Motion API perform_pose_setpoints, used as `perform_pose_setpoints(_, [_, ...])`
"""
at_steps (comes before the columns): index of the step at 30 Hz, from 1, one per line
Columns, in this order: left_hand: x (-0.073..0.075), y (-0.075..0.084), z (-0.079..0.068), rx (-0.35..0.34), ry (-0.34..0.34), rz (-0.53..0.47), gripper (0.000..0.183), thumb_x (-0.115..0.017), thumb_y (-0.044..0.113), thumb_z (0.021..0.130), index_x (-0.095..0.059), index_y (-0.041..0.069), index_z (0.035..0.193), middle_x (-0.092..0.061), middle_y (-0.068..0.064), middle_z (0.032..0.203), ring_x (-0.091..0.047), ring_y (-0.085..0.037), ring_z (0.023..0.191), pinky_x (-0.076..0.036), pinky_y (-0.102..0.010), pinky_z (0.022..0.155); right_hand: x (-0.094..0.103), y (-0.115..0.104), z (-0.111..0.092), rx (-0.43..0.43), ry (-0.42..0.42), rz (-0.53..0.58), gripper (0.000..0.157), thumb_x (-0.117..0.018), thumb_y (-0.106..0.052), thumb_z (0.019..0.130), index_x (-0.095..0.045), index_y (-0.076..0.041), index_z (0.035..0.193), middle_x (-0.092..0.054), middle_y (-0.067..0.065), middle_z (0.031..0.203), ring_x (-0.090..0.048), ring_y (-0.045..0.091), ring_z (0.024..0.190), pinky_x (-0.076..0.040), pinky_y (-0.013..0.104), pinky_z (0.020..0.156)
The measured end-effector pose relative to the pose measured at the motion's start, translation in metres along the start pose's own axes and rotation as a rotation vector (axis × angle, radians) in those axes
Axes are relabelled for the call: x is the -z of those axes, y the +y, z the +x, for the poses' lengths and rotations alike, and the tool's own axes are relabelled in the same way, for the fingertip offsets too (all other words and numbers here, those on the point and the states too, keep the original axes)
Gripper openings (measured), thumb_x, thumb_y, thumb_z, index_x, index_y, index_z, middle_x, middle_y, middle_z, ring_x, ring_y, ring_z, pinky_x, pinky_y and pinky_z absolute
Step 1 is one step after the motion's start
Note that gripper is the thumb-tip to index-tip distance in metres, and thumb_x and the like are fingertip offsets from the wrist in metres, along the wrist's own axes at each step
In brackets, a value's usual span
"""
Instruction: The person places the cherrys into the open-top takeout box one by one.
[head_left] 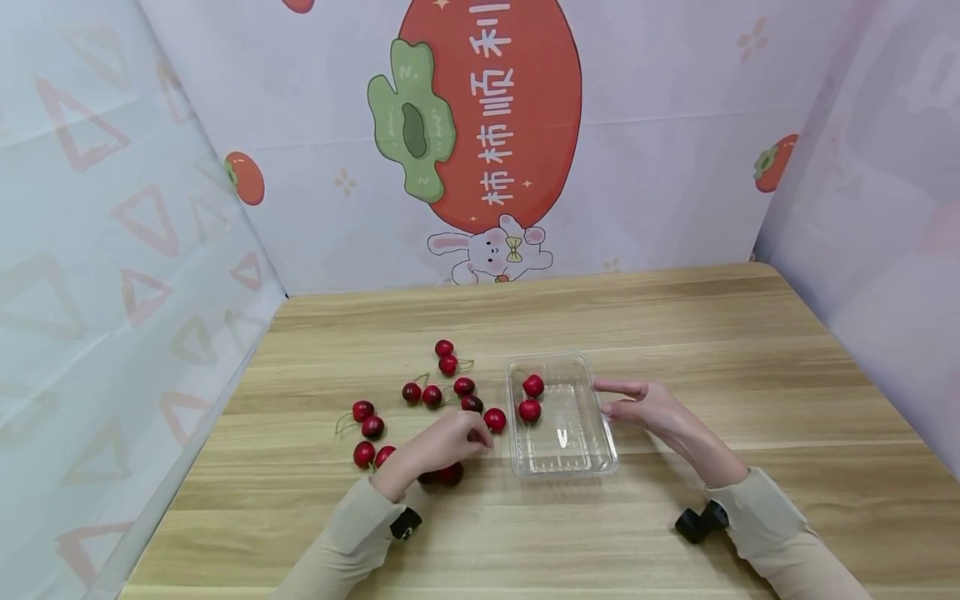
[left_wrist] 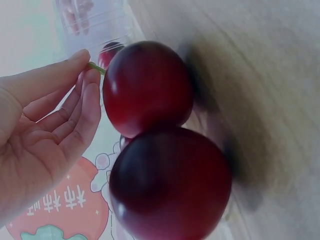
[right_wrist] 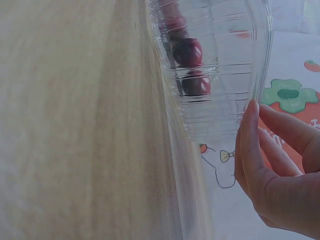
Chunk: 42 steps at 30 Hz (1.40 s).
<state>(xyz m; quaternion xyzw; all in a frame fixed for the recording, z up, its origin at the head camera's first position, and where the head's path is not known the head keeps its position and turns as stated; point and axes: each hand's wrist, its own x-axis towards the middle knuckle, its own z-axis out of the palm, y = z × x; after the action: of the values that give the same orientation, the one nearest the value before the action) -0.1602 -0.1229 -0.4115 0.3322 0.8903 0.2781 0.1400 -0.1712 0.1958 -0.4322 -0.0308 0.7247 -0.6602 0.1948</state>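
The left hand [head_left: 447, 437] pinches a thin green stem [left_wrist: 96, 67] between thumb and fingertips, the other fingers bent in beside them. The stem runs from the fingertips toward glossy, round, dark-red cherries; in the left wrist view I cannot tell which one it joins. In the head view the nearest fruit is a single bright-red cherry [head_left: 495, 420], on the wooden table just beyond the fingertips and just left of a clear plastic rectangular container [head_left: 577, 429].

The container stands upright with its mouth facing up. Its long axis runs from the near side of the table to the far side, the far end leaning slightly left. Two red cherries [head_left: 530, 410] lie inside by the left wall, toward the far end, one behind the other along that axis.

The right hand [head_left: 667, 417] has its fingers straight, pointing left, their tips touching the container's right rim.

More dark-red cherries lie left of the container, mostly in pairs. The farthest pair [head_left: 447, 364] has stems pointing right; the leftmost pair [head_left: 372, 427] has stems pointing left. Another pair [head_left: 452, 474] is partly hidden beside the left wrist.

The pale-brown wood-grained table [head_left: 690, 333] meets a white printed backdrop [head_left: 660, 192].
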Motion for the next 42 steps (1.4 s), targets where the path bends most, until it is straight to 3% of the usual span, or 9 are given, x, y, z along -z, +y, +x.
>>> perform_pose_setpoints(12, [0.006,0.001,-0.001,0.044,0.042,-0.054,0.008,-0.063,0.001,0.078,-0.067,0.003,0.085,-0.064,-0.003,0.081,-0.058,-0.01,0.074,-0.046,-0.016,0.064,0.0,0.001,0.0,0.005,-0.007,-0.011,0.053,-0.066,-0.01,0.078,-0.044,0.007,0.124,-0.039,0.022,0.131,-0.062,0.013,0.084,-0.046,0.021,0.079])
perform_pose_setpoints(23, [0.014,-0.003,-0.003,0.039,0.118,-0.13,0.008,-0.064,0.003,0.078,-0.067,0.005,0.085,-0.064,-0.003,0.084,-0.058,-0.009,0.075,-0.047,-0.017,0.064,0.0,0.0,-0.001,0.013,-0.004,-0.015,0.052,-0.066,-0.009,0.078,-0.045,0.008,0.123,-0.04,0.021,0.131,-0.062,0.011,0.082,-0.047,0.022,0.079])
perform_pose_setpoints(35, [0.028,0.001,-0.007,0.072,0.187,-0.206,0.007,-0.064,0.006,0.08,-0.068,0.009,0.084,-0.065,0.0,0.084,-0.058,-0.006,0.072,-0.049,-0.019,0.063,0.0,0.001,0.001,0.004,0.004,0.0,0.052,-0.066,-0.007,0.078,-0.045,0.009,0.123,-0.042,0.021,0.13,-0.061,0.01,0.08,-0.047,0.023,0.078])
perform_pose_setpoints(42, [0.036,0.008,-0.008,0.091,0.231,-0.248,0.008,-0.063,0.005,0.08,-0.067,0.005,0.086,-0.064,-0.003,0.086,-0.059,-0.01,0.073,-0.049,-0.021,0.063,0.0,0.001,0.001,0.009,-0.001,-0.004,0.053,-0.066,-0.009,0.077,-0.045,0.009,0.122,-0.045,0.018,0.128,-0.061,0.008,0.082,-0.047,0.022,0.078])
